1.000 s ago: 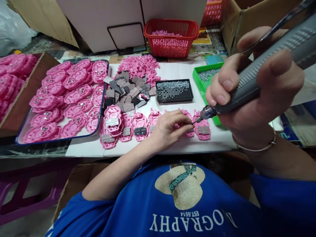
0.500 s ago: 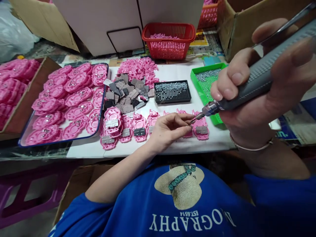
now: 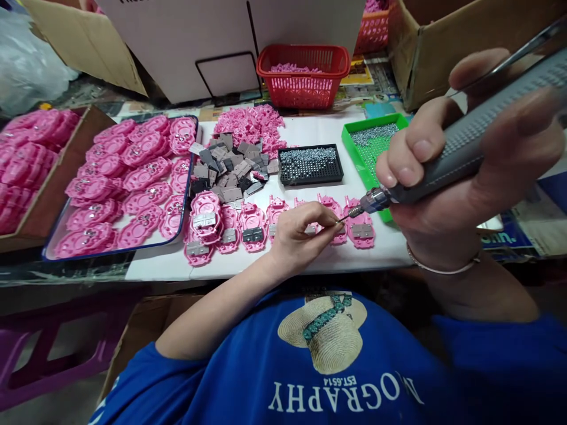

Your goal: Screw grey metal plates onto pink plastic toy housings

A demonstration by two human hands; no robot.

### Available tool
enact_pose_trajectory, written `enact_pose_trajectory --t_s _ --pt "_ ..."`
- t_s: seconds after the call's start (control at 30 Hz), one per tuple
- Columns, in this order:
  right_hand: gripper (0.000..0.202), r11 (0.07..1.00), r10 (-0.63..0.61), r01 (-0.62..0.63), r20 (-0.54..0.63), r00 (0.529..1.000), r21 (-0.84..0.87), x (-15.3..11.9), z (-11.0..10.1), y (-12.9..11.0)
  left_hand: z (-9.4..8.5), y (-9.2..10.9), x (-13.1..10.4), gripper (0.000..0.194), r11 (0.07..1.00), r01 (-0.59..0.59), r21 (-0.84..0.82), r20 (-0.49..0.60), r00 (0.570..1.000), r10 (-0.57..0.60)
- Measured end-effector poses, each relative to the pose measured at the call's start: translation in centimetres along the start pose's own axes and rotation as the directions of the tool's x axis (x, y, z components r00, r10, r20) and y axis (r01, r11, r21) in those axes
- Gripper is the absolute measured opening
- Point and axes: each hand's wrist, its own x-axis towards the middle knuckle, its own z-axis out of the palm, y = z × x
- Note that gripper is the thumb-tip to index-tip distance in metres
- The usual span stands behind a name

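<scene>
My right hand is wrapped round a grey electric screwdriver, its bit slanting down to the left. My left hand pinches at the bit's tip, thumb and forefinger together; whatever small thing they hold is too small to make out. Beneath and beside my left hand runs a row of pink plastic casings, several with metal plates across them, such as the rightmost casing and one with a dark plate. Behind the row lies a black tray of small screws.
A blue-rimmed tray of pink casings is at left, beside a cardboard box. Grey plates and pink parts lie piled mid-table. A green tray and red basket stand farther back.
The screwdriver's bit has shifted slightly left and down, to the left fingertips. The right hand has moved a little left. The camera view has shifted slightly.
</scene>
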Motion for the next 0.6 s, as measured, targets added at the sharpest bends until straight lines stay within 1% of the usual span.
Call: enact_pose_trajectory --t_s 0.07,0.13,0.2,0.33,0.47,0.6 --pt "0.043 0.999 -0.046 0.046 0.024 0.999 -0.015 0.1 0.6 -0.2 0.0 0.0 0.2 0.016 0.996 -0.072 0.054 0.038 0.997 0.070" --pt "0.050 0.997 -0.066 0.067 0.046 0.997 -0.027 0.2 1.2 -0.6 0.0 0.0 0.3 0.016 0.989 -0.112 0.096 0.066 0.992 0.106" --pt "0.057 0.997 -0.073 0.074 0.053 0.996 -0.020 0.3 1.7 -0.8 0.0 0.0 0.3 0.017 0.981 -0.134 0.139 0.080 0.989 0.124" --pt "0.060 0.997 -0.070 0.071 0.031 0.997 -0.026 0.3 1.9 -0.8 -0.1 0.0 0.2 0.018 0.978 -0.137 0.159 0.099 0.988 0.122" --pt "0.056 0.996 -0.092 0.092 0.043 0.995 -0.009 0.1 1.6 -0.5 -0.2 -0.1 0.2 0.017 0.983 -0.118 0.143 0.097 0.990 0.105" --pt "0.043 0.996 -0.045 0.042 0.032 0.998 0.073 -0.1 1.7 -0.4 -0.3 -0.2 0.3 0.017 0.982 -0.111 0.150 0.118 0.989 0.094"
